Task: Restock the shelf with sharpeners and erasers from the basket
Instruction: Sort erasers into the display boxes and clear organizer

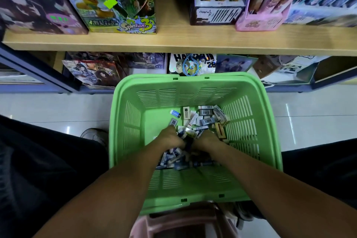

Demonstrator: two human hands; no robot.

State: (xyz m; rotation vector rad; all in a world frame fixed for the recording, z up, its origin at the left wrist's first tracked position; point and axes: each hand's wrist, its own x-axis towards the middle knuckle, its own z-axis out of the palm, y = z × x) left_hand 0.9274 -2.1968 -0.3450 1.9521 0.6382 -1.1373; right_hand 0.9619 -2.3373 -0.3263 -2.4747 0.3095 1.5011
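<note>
A green plastic basket (249, 91) stands on the floor below the wooden shelf (173, 38). Several small boxed erasers and sharpeners (204, 116) lie loose on its bottom. Both my hands reach down into the pile. My left hand (170, 137) and my right hand (207, 139) sit side by side, fingers curled around a bunch of the small packs (188, 133) held between them. More packs lie under my wrists, partly hidden.
Colourful game and book boxes (119, 6) fill the shelf top, with a bare gap (173, 15) in the middle. A lower shelf holds more boxes (92, 69). A pink stool (183, 224) sits under me; white tiled floor (58, 106) surrounds the basket.
</note>
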